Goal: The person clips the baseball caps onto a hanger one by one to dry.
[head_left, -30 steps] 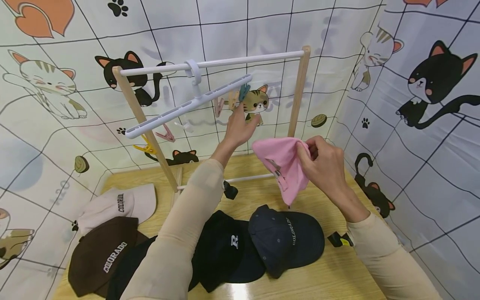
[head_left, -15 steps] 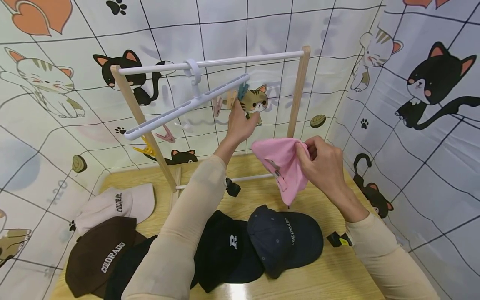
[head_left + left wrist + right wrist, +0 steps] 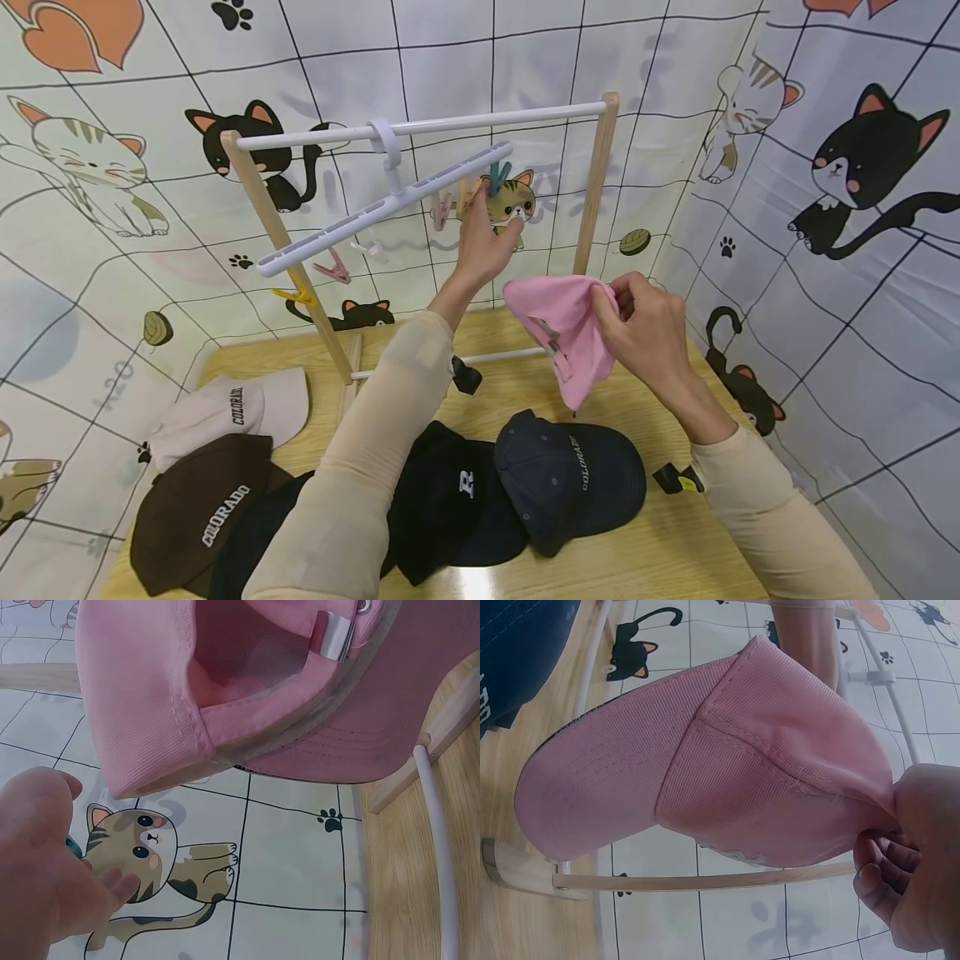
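Your right hand [image 3: 647, 329] pinches the pink cap [image 3: 555, 302] between thumb and fingertips, at the edge of the crown, holding it in mid-air above the table [image 3: 675, 550] and in front of the right part of the rack [image 3: 596, 179]. The cap hangs with its brim down, and the left wrist view shows its back opening and the metal buckle [image 3: 334, 635] on its strap. Your left hand [image 3: 483, 250] reaches up to the left of the cap, apart from it, its fingertips at the orange clip [image 3: 467, 193] under the hanger [image 3: 337, 232]. The left thumb stands away from the index finger; you cannot tell from these views whether the other fingers grip the clip. The white hanger hooks over the top rod [image 3: 517, 119] and slants across the view, its near end low on the left. Just beside the orange clip are a pale pink clip [image 3: 441, 210] on the left and a teal clip [image 3: 499, 177] on the right; toward the near end are a white clip [image 3: 371, 250], a deeper pink clip [image 3: 332, 268] and a yellow clip [image 3: 296, 296]. Below, a pale cap [image 3: 232, 412], a brown cap [image 3: 202, 508], a black cap [image 3: 435, 500] lettered R and a navy cap [image 3: 573, 479] lie on the table.
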Available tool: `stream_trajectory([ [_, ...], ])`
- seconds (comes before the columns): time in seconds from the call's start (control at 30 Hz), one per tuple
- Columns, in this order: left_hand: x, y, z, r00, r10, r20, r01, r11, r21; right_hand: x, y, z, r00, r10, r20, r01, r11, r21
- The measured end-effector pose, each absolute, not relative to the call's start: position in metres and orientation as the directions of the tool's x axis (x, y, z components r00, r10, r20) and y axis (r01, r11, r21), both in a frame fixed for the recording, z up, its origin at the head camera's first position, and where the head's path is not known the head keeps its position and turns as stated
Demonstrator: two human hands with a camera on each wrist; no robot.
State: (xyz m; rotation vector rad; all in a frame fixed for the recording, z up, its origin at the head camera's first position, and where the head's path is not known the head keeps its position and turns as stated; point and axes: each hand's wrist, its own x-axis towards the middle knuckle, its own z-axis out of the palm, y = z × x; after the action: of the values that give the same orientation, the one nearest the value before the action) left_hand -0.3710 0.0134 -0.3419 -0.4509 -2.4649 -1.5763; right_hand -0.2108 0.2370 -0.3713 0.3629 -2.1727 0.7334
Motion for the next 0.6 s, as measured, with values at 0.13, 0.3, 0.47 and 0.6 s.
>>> stream_trajectory([
  [0.13,-0.368,0.016,-0.341,-0.923,0.161,0.349,0.385,0.360,0.850,-0.210,0.237,-0.371,-0.644,-0.013,0.765,-0.476,0.790,-0.387],
  [0.3,-0.366,0.020,-0.341,-0.887,0.150,0.436,0.459,0.369,0.808,-0.210,0.238,-0.372,-0.651,-0.005,0.759,-0.474,0.784,-0.401],
  [0.47,-0.362,0.028,-0.335,-0.840,0.103,0.532,0.515,0.456,0.725,-0.210,0.239,-0.372,-0.647,-0.007,0.763,-0.476,0.785,-0.397],
  [0.6,-0.357,0.032,-0.332,-0.788,0.081,0.610,0.565,0.488,0.666,-0.211,0.239,-0.373,-0.646,-0.006,0.764,-0.473,0.788,-0.394],
])
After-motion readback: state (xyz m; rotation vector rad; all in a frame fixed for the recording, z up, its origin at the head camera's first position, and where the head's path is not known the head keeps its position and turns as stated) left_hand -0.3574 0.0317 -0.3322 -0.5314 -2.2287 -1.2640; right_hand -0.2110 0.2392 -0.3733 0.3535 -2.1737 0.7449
